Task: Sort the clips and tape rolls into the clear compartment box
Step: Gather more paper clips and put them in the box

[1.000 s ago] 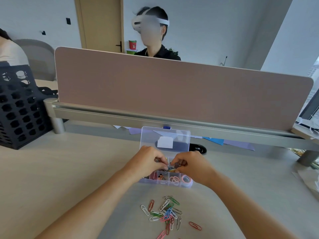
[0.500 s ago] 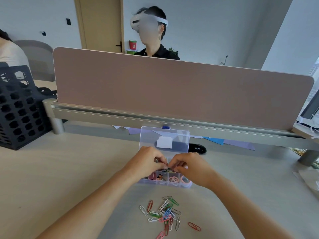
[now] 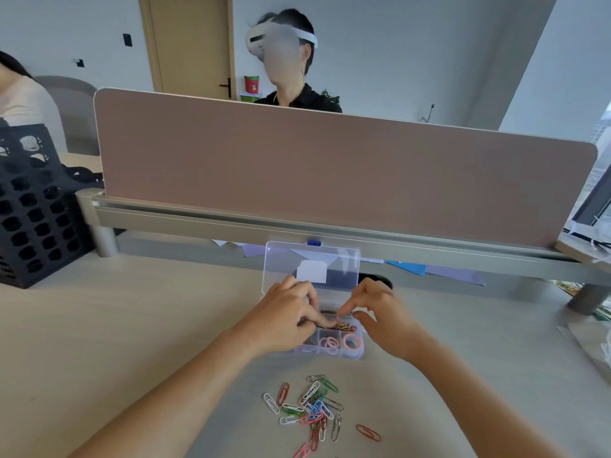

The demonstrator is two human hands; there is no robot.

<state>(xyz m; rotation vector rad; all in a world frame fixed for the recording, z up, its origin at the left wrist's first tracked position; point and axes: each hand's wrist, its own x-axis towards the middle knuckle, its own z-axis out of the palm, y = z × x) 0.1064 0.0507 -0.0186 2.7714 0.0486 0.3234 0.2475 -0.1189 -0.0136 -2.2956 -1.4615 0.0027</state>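
The clear compartment box (image 3: 358,353) stands mid-desk with its lid (image 3: 344,269) upright behind it. Two pink tape rolls (image 3: 351,342) lie in its front compartments. Coloured clips (image 3: 345,326) fill a rear compartment. My left hand (image 3: 284,315) reaches in from the left, thumb and forefinger pinched at those clips. Just right of it, my right hand (image 3: 383,312) hovers over the same compartment with fingers loosely spread, holding nothing that I can see. Several loose paper clips (image 3: 314,408) lie in a pile on the desk in front of the box.
A black perforated crate (image 3: 29,209) stands at the left. A pink divider panel (image 3: 330,180) on a metal rail closes off the back, with coloured paper sheets (image 3: 406,267) under it. A person with a headset sits behind it. Crinkled plastic (image 3: 591,345) lies at the right edge.
My hands, pressed together over the box before, have drawn slightly apart. The right hand's fingers have loosened, and the clips in the rear compartment now show between them.
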